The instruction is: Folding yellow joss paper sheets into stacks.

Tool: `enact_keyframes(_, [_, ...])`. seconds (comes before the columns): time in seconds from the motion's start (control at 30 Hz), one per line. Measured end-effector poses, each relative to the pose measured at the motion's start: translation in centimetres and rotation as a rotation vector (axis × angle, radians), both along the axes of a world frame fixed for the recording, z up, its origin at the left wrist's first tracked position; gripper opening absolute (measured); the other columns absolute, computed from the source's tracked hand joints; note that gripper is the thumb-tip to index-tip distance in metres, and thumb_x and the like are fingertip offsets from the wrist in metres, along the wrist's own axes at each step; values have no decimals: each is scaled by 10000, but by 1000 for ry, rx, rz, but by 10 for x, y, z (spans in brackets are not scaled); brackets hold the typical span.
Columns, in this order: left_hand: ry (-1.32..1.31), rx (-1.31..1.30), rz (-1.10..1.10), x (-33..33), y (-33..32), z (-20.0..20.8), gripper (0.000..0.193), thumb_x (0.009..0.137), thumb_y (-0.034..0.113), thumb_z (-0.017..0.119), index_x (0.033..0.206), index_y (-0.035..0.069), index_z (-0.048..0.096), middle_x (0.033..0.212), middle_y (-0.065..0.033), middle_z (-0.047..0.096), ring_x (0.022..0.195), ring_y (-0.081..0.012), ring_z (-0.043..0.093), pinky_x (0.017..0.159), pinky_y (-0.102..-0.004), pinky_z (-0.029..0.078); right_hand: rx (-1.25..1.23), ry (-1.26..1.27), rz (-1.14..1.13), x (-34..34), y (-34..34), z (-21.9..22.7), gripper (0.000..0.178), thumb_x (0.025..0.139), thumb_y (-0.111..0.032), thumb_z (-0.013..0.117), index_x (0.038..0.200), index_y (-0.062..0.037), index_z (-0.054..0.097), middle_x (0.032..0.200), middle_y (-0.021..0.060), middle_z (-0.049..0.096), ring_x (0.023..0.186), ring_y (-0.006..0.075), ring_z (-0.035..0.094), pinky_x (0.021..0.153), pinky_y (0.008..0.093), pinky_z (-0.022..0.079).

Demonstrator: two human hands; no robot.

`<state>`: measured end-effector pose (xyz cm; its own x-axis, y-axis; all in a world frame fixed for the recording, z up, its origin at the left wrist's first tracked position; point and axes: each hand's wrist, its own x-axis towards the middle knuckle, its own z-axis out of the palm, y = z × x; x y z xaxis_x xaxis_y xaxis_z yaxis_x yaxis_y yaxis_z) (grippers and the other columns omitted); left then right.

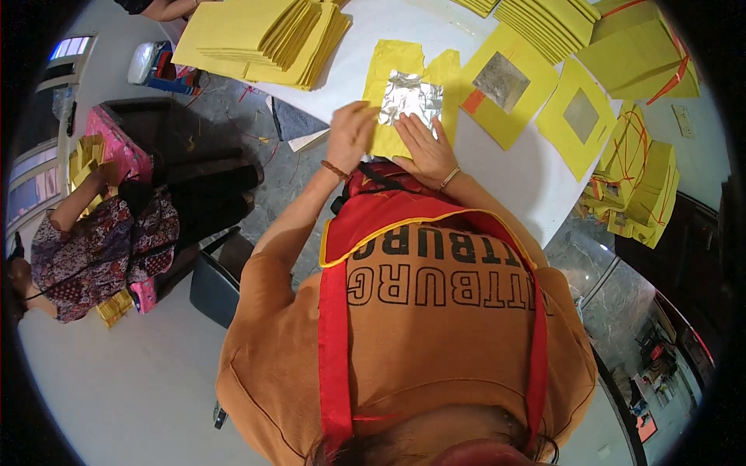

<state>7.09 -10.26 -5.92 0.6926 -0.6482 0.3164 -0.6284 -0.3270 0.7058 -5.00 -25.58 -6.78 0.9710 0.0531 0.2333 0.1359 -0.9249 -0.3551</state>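
In front of me on the white table lies a creased sheet of yellow paper (379, 66) with a torn, notched far edge. A crinkled square of silver foil (410, 95) is on its middle. My right hand (429, 149) rests flat, fingers stretched over the near edge of the foil. At the left edge of the yellow paper is my left hand (352, 132), its fingers bent and slightly blurred. Whether it pinches anything is hidden. Just to the right are a yellow sheet with a silver-grey square (501, 81) and orange patch, and another yellow sheet with a grey square (581, 116).
Stacks of folded yellow paper (256, 39) stand at the table's far left, with more yellow stacks (544, 27) far right. Yellow paper pieces with red cords (641, 175) hang beyond the right edge. A person in patterned clothing (109, 241) sits at left, near a dark chair (217, 279).
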Motion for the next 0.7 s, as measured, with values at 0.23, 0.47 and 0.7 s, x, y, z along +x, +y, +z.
enact_keyframes(0.23, [283, 152, 291, -12, 34, 6, 296, 789, 180, 542, 1055, 52, 526, 789, -122, 580, 703, -266, 553, 646, -337, 435, 486, 244, 23, 1, -17, 0, 690, 774, -253, 529, 1321, -45, 164, 1330, 150, 287, 1265, 256, 206, 1018, 438, 41])
enact_keyframes(0.47, [694, -106, 309, -23, 30, -20, 394, 790, 134, 557, 1149, 23, 440, 682, -37, 550, 614, -107, 511, 551, -237, 418, 848, 178, -3, 3, -23, 5, 458, 787, -82, 477, 1232, -62, 367, 1233, 124, 430, 1190, 234, 332, 989, 330, 207])
enact_keyframes(0.7, [741, -222, 293, -27, 26, -9, 366, 790, 89, 547, 1135, 14, 449, 649, -4, 512, 590, -84, 488, 544, -221, 405, 943, -173, -276, -10, -30, 1, 288, 803, -59, 466, 1086, -45, 514, 1053, 97, 553, 968, 181, 517, 840, 265, 377])
